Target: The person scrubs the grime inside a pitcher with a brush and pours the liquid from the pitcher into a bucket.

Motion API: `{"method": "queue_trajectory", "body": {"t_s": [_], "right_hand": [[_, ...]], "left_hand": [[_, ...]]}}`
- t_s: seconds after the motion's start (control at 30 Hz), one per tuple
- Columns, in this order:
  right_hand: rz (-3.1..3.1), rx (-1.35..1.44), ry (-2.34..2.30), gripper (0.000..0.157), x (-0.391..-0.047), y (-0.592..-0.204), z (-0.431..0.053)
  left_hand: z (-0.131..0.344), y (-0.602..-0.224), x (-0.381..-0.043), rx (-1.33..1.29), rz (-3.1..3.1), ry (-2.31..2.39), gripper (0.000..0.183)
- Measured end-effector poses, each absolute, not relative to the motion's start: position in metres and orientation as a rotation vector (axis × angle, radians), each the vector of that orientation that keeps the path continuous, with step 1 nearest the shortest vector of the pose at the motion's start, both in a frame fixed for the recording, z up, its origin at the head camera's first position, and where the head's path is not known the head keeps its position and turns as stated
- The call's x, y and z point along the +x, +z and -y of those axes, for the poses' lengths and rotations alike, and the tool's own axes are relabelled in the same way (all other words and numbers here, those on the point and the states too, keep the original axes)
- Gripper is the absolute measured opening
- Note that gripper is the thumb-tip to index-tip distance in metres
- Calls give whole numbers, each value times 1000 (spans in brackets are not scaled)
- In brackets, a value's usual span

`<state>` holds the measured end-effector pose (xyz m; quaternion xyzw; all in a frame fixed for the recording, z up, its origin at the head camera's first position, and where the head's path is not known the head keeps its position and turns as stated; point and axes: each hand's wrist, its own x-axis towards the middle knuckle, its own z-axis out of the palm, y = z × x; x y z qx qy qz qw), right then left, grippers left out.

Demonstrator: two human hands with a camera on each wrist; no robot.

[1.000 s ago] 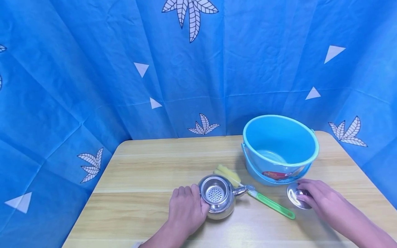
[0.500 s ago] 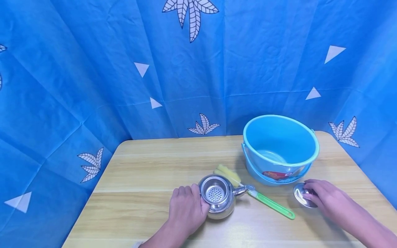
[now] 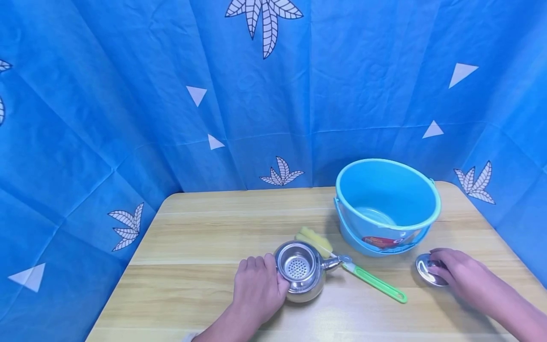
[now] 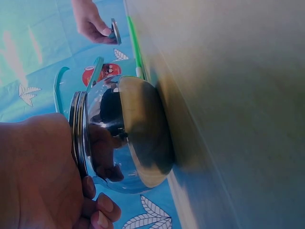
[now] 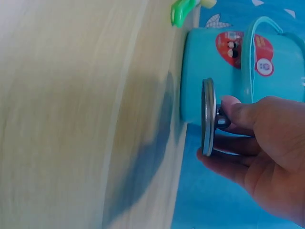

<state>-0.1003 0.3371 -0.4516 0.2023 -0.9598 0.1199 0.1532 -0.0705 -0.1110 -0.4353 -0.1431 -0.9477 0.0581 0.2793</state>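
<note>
My left hand (image 3: 258, 287) grips a shiny steel teapot (image 3: 305, 295) by its handle side, and the handle itself is hidden by the fingers. The lidless pot stands upright, its short spout to the right and a perforated strainer (image 3: 296, 267) in its mouth. At the right, my right hand (image 3: 463, 280) pinches the small black knob (image 5: 222, 119) of a round steel lid (image 3: 429, 270). In the right wrist view the lid hangs above the tabletop, apart from it, with a shadow below. A sponge brush with a green handle (image 3: 378, 283) lies just beyond the pot.
A blue plastic bucket (image 3: 349, 232) with a red label and lowered handle stands at the back right. The yellow sponge head (image 3: 315, 241) lies between teapot and bucket. A wooden table (image 3: 205, 237) carries everything, with a blue patterned curtain (image 3: 256, 95) behind and beside it.
My right hand has carried the lid to the right, away from the brush's handle end. The left hand and the teapot have stayed in place.
</note>
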Motion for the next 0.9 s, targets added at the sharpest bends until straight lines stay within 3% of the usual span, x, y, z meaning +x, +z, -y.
{"method": "queue_trajectory", "body": {"t_s": [0.9], "right_hand": [[2927,485,363,17,-112,-465,-359]], "left_hand": [[111,-436,-70,-365,2553,147,27]]}}
